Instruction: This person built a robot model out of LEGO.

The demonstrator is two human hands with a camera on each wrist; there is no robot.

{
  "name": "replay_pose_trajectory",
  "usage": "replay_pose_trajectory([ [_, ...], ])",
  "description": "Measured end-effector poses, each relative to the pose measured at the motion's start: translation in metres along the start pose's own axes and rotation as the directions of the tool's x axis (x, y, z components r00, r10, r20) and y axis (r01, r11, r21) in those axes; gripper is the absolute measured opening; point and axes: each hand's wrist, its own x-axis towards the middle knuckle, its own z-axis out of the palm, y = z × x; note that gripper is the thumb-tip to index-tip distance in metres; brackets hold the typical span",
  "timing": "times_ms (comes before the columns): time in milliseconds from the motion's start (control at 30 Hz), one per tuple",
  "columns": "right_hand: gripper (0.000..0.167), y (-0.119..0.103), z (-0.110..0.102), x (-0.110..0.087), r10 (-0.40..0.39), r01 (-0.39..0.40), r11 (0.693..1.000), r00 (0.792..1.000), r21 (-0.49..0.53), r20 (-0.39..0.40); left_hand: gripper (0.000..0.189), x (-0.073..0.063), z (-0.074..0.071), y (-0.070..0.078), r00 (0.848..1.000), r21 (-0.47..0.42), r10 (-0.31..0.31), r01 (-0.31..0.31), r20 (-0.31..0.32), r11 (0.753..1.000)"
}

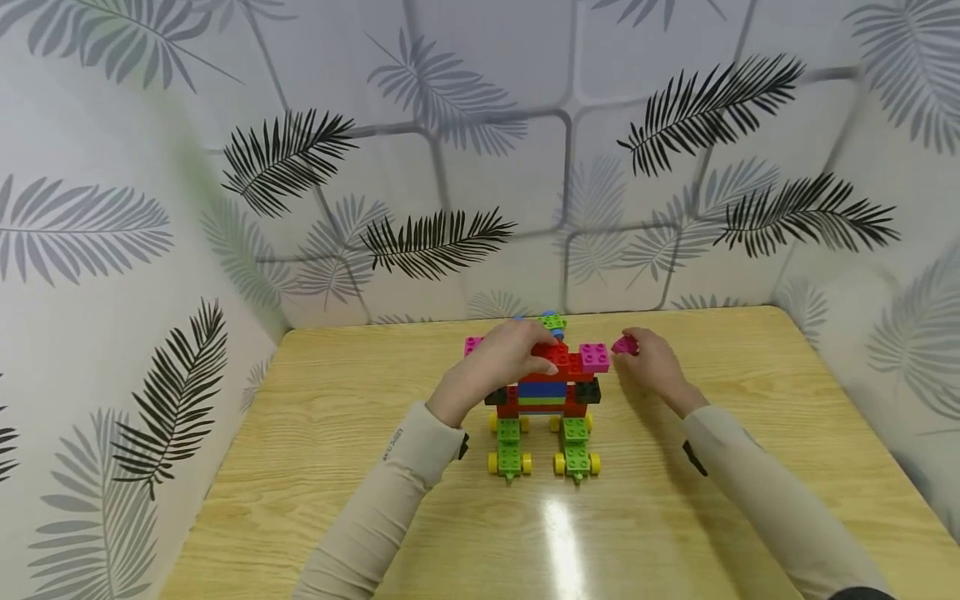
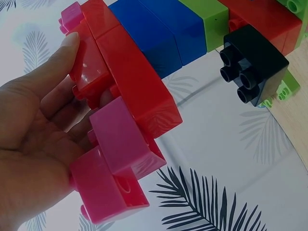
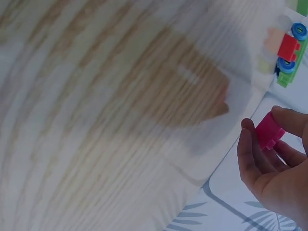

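Note:
A figure of toy building bricks stands on the table, with a blue middle (image 1: 542,389), black side bricks (image 1: 588,391) and green bases on yellow wheels (image 1: 576,454). My left hand (image 1: 510,354) grips the red brick (image 2: 91,67) at its top, thumb on one face and fingers round behind. Stepped pink bricks (image 2: 120,134) project from the red row beside that palm. To the right of the figure, my right hand (image 1: 654,367) pinches a loose pink brick (image 3: 268,130) between thumb and fingers, its studs showing in the right wrist view.
Behind the figure is a small green and red brick vehicle (image 3: 291,53) with blue wheels, partly hidden in the head view. The wooden table (image 1: 337,467) meets a leaf-patterned wall covering (image 1: 480,183) at the back and along both sides.

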Motion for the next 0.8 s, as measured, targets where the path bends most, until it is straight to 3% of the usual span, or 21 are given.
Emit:
replay_pose_trajectory([
  [267,0.043,-0.011,-0.018,-0.012,-0.061,0.063,0.985,0.998,0.162,-0.016,0.039,0.000,0.000,-0.001,1.000,0.002,0.010,-0.010,-0.003,1.000],
  [500,0.053,-0.043,-0.057,-0.033,-0.038,0.047,0.967,0.998,0.251,-0.040,0.038,0.000,0.000,0.000,1.000,-0.010,0.012,-0.012,0.000,1.000],
  [700,0.054,-0.079,-0.088,-0.059,-0.069,0.083,0.948,0.996,0.309,-0.054,0.038,-0.001,0.000,0.000,1.000,-0.016,0.006,-0.006,0.006,1.000],
  [800,0.049,-0.095,-0.097,-0.069,-0.124,0.133,0.936,0.991,0.325,-0.051,0.039,-0.001,0.000,-0.001,1.000,-0.016,0.003,-0.003,0.004,1.000],
])
